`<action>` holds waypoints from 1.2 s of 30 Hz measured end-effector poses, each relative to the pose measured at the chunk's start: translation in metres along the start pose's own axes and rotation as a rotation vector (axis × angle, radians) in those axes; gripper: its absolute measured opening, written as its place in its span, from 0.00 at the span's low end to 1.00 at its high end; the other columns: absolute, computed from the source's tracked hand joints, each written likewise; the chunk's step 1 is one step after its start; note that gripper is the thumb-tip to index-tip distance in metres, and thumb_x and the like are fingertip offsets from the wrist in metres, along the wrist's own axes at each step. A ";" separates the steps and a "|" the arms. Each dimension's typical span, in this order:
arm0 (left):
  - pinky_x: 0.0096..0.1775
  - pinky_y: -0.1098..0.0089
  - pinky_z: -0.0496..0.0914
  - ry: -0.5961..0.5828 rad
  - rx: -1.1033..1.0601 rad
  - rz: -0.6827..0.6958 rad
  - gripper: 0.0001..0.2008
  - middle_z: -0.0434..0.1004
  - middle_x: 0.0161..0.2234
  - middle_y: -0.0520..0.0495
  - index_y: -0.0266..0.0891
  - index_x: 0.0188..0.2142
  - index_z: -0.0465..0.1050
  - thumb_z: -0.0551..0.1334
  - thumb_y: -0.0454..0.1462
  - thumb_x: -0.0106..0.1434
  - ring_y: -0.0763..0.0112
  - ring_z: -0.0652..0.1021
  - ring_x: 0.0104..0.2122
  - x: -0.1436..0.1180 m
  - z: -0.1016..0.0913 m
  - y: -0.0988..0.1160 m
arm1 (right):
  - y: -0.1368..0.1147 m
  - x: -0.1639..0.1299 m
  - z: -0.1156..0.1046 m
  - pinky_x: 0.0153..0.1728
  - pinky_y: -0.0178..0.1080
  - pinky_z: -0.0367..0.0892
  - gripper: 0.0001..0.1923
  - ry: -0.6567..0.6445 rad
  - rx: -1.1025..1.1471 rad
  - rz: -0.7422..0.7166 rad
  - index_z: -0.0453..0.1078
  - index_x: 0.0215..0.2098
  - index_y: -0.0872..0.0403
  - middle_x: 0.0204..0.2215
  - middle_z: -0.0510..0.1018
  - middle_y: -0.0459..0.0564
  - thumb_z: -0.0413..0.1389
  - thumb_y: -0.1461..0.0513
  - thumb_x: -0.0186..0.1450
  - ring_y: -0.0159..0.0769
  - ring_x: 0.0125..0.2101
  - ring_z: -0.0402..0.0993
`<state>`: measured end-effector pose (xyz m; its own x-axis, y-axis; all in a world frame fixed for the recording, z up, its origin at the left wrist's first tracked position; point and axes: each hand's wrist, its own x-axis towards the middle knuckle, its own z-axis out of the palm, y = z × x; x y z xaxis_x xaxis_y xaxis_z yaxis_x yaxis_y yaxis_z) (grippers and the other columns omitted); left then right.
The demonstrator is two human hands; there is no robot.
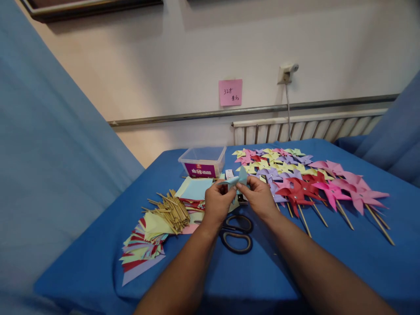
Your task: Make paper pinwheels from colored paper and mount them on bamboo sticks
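Both my hands meet over the middle of the table, pinching a light blue paper pinwheel (242, 175) whose blades are partly folded up. My left hand (218, 201) grips its left side, and my right hand (260, 195) grips the right side with thumb and fingers closed. Black-handled scissors (236, 243) lie on the table just below my hands, their blades partly covered by my left forearm. Behind my left hand is a stack of coloured paper squares (197, 189), light blue on top. A small white box (229, 174) stands just beyond the pinwheel.
Several finished pinwheels (297, 192) on sticks spread over the right side of the blue-covered table (98, 249). Left are a pile of wooden sticks (173, 212) and fanned paper pieces (142, 253). A clear plastic tub (203, 159) stands at the back. Blue curtains (42, 153) hang at both sides.
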<state>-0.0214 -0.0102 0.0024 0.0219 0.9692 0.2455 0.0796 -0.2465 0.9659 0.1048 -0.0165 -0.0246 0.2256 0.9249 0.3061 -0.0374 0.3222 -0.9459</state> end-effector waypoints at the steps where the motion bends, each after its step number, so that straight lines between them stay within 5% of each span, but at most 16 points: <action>1: 0.27 0.74 0.62 -0.001 -0.010 -0.010 0.10 0.72 0.22 0.53 0.36 0.28 0.77 0.68 0.39 0.46 0.75 0.69 0.23 0.000 0.000 0.000 | -0.001 -0.001 0.000 0.32 0.38 0.68 0.11 0.006 -0.005 0.006 0.74 0.32 0.52 0.28 0.79 0.46 0.61 0.54 0.56 0.37 0.30 0.72; 17: 0.29 0.72 0.66 -0.032 -0.151 -0.101 0.12 0.76 0.24 0.50 0.35 0.27 0.77 0.70 0.42 0.47 0.75 0.71 0.23 0.001 0.001 -0.002 | 0.005 -0.003 -0.001 0.33 0.38 0.68 0.12 -0.041 0.044 0.022 0.73 0.33 0.52 0.31 0.79 0.47 0.61 0.52 0.57 0.37 0.31 0.73; 21: 0.30 0.73 0.66 -0.022 -0.140 -0.093 0.12 0.75 0.25 0.50 0.35 0.28 0.75 0.69 0.41 0.48 0.75 0.71 0.24 0.003 0.003 -0.009 | 0.001 -0.007 0.005 0.32 0.38 0.67 0.12 0.035 -0.020 -0.012 0.72 0.32 0.53 0.29 0.78 0.47 0.59 0.53 0.58 0.36 0.29 0.71; 27: 0.37 0.70 0.69 0.212 -0.072 0.020 0.14 0.78 0.34 0.46 0.37 0.37 0.74 0.68 0.38 0.50 0.70 0.76 0.33 0.001 0.005 -0.011 | 0.002 -0.005 0.003 0.37 0.40 0.65 0.09 0.351 -0.381 -0.279 0.71 0.32 0.54 0.29 0.76 0.48 0.55 0.57 0.62 0.37 0.32 0.70; 32: 0.41 0.67 0.69 0.067 -0.021 0.089 0.08 0.80 0.33 0.46 0.38 0.34 0.79 0.65 0.38 0.55 0.67 0.77 0.34 -0.008 0.008 -0.003 | 0.005 -0.001 0.000 0.41 0.43 0.64 0.04 0.341 -0.609 -0.595 0.69 0.35 0.53 0.33 0.75 0.51 0.52 0.63 0.64 0.41 0.37 0.70; 36: 0.47 0.66 0.68 -0.017 -0.161 0.050 0.10 0.81 0.38 0.44 0.38 0.37 0.80 0.66 0.36 0.53 0.65 0.78 0.39 -0.010 0.013 -0.002 | 0.003 -0.003 0.003 0.43 0.44 0.63 0.06 0.264 -0.758 -0.667 0.69 0.36 0.53 0.34 0.76 0.51 0.51 0.66 0.64 0.42 0.39 0.68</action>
<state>-0.0089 -0.0192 -0.0029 0.0386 0.9552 0.2935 -0.0827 -0.2896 0.9536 0.1012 -0.0180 -0.0280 0.1849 0.5033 0.8441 0.7733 0.4555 -0.4410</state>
